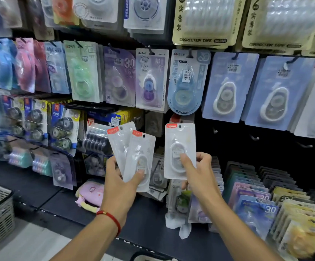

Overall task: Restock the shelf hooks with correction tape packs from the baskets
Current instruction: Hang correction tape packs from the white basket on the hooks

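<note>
Three bare hooks (215, 131) are standing clear against the dark back panel (277, 147), right of the single white pack (180, 147); open room is lying in front of them. Blue packs (228, 87) are hanging just above, crowding the upper approach. Filed card packs (266, 204) are rising from the shelf (145, 219) below, limiting entry from underneath. To the left, hanging packs (64, 127) are blocking the panel.

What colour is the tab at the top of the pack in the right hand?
Red-orange, on a white pack; the head view shows it.
</note>
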`<state>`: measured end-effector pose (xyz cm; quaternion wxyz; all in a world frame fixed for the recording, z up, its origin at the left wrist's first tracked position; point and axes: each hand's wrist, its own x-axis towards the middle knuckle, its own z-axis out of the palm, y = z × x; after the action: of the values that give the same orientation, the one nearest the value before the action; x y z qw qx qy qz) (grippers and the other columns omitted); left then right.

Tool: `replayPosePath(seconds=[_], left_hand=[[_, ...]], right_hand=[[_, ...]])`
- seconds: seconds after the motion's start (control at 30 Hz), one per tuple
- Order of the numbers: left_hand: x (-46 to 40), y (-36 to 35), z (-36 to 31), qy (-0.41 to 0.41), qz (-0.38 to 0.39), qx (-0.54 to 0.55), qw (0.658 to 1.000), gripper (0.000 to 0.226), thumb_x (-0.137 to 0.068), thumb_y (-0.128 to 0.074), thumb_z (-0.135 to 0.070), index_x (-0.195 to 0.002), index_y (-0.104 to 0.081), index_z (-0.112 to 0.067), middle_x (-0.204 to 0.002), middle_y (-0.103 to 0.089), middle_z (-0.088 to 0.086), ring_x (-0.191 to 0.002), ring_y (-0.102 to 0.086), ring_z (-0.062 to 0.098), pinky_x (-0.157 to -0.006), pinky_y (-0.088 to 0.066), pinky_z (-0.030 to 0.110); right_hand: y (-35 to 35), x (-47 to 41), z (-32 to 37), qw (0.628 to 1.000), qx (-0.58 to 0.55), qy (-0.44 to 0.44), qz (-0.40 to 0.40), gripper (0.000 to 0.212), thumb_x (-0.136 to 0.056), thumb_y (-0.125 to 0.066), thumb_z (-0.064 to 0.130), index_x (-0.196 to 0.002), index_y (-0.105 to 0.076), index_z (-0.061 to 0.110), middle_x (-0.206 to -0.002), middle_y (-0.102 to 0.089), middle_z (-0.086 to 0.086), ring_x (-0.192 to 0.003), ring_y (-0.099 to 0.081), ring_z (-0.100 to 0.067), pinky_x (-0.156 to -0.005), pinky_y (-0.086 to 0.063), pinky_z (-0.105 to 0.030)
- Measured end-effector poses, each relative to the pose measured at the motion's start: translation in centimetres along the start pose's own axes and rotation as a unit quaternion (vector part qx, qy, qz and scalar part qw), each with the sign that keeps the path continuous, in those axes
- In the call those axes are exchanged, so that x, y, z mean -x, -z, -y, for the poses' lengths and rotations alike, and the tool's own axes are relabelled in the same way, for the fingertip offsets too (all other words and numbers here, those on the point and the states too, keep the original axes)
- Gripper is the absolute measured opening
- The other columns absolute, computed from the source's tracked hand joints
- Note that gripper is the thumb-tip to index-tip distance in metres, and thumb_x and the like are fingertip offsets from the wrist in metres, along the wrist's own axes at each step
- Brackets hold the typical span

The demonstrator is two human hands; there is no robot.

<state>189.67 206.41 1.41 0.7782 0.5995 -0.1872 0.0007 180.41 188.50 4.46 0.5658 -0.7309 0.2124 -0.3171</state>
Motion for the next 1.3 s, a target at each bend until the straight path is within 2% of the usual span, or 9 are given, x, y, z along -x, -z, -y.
replayPosePath(seconds=[0.23,0.4,0.5,0.6,0.77,0.87,1.07,1.2,1.3], left_hand=[[0.1,-0.5,-0.2,-0.023,-0.038,-0.014,0.999,0.055,-0.087,-0.083,-0.012,-0.121,-0.051,-0.041,-0.108,-0.074,-0.017,-0.101,-0.072,0.002,-0.081,-0.056,0.021],[0.6,-1.1,-0.2,0.001,-0.012,-0.009,1.0,0.052,-0.085,-0.087,-0.02,-0.12,-0.052,-0.037,-0.108,-0.076,-0.011,-0.099,-0.073,0.003,-0.076,-0.057,0.016],[0.9,-1.7,-0.2,0.022,0.006,0.0,1.0,0.055,-0.078,-0.092,-0.026,-0.118,-0.054,-0.033,-0.103,-0.077,-0.012,-0.096,-0.074,0.003,-0.072,-0.056,0.012],[1.0,-2.2,0.0,0.041,0.033,0.006,0.999,0.069,-0.067,-0.099,-0.036,-0.119,-0.054,-0.032,-0.105,-0.077,-0.01,-0.099,-0.074,0.008,-0.075,-0.058,0.02],[1.3,-2.7,0.1,0.052,0.054,0.02,0.997,0.064,-0.07,-0.092,-0.039,-0.121,-0.054,-0.035,-0.113,-0.076,-0.007,-0.102,-0.076,0.013,-0.073,-0.062,0.03],[1.1,-2.6,0.2,0.059,0.034,0.007,0.998,0.04,-0.089,-0.081,-0.038,-0.119,-0.054,-0.038,-0.112,-0.076,-0.008,-0.1,-0.076,0.017,-0.071,-0.065,0.037],[0.9,-2.1,0.0,0.047,-0.027,-0.04,0.998,0.035,-0.101,-0.067,-0.024,-0.131,-0.049,-0.03,-0.121,-0.067,-0.009,-0.113,-0.066,0.017,-0.1,-0.055,0.057],[1.0,-2.2,-0.4,0.037,-0.041,-0.043,0.998,0.032,-0.1,-0.067,-0.023,-0.126,-0.051,-0.032,-0.119,-0.067,-0.01,-0.111,-0.066,0.017,-0.101,-0.055,0.057],[1.0,-2.3,-0.6,0.036,-0.038,-0.041,0.998,0.035,-0.097,-0.067,-0.019,-0.124,-0.052,-0.037,-0.117,-0.069,-0.011,-0.109,-0.066,0.016,-0.098,-0.056,0.053]], right_hand=[[-0.2,-1.1,-0.7,0.999,0.018,-0.047,-0.009,0.049,-0.096,-0.063,0.059,-0.12,-0.04,0.024,-0.11,-0.062,0.003,-0.059,-0.075,-0.021,-0.057,-0.059,-0.038],[1.2,-1.7,-1.6,0.96,0.262,-0.096,0.03,0.07,-0.099,-0.061,0.052,-0.149,-0.028,0.016,-0.098,-0.064,0.001,-0.076,-0.068,-0.015,-0.066,-0.06,-0.042],[1.4,-1.4,-1.1,0.975,0.169,-0.042,0.138,0.04,-0.093,-0.062,0.06,-0.122,-0.062,0.032,-0.107,-0.071,0.005,-0.092,-0.072,-0.015,-0.079,-0.064,-0.045],[0.7,-0.5,-0.3,0.972,0.104,-0.007,0.21,0.049,-0.075,-0.07,0.07,-0.107,-0.069,0.034,-0.098,-0.077,0.007,-0.088,-0.076,-0.013,-0.074,-0.066,-0.04],[1.1,-0.4,-0.1,0.984,0.055,0.011,0.171,0.061,-0.067,-0.081,0.061,-0.109,-0.063,0.02,-0.095,-0.076,0.003,-0.082,-0.076,-0.022,-0.064,-0.063,-0.037],[1.7,-0.6,0.1,0.989,0.044,0.022,0.141,0.051,-0.074,-0.077,0.053,-0.108,-0.058,0.021,-0.094,-0.077,0.008,-0.073,-0.073,-0.013,-0.059,-0.061,-0.036],[2.2,-1.0,0.2,0.997,0.049,0.031,0.058,0.027,-0.095,-0.076,0.031,-0.11,-0.055,0.021,-0.1,-0.077,0.006,-0.058,-0.068,-0.006,-0.047,-0.054,-0.024],[2.1,-0.6,0.9,0.998,0.04,0.04,0.042,0.03,-0.095,-0.074,0.039,-0.111,-0.057,0.02,-0.09,-0.08,0.006,-0.061,-0.072,-0.028,-0.053,-0.06,-0.049],[2.0,-0.7,0.8,0.998,0.053,0.022,0.024,0.035,-0.095,-0.073,0.047,-0.115,-0.057,0.022,-0.091,-0.079,0.004,-0.061,-0.075,-0.023,-0.067,-0.062,-0.057]])
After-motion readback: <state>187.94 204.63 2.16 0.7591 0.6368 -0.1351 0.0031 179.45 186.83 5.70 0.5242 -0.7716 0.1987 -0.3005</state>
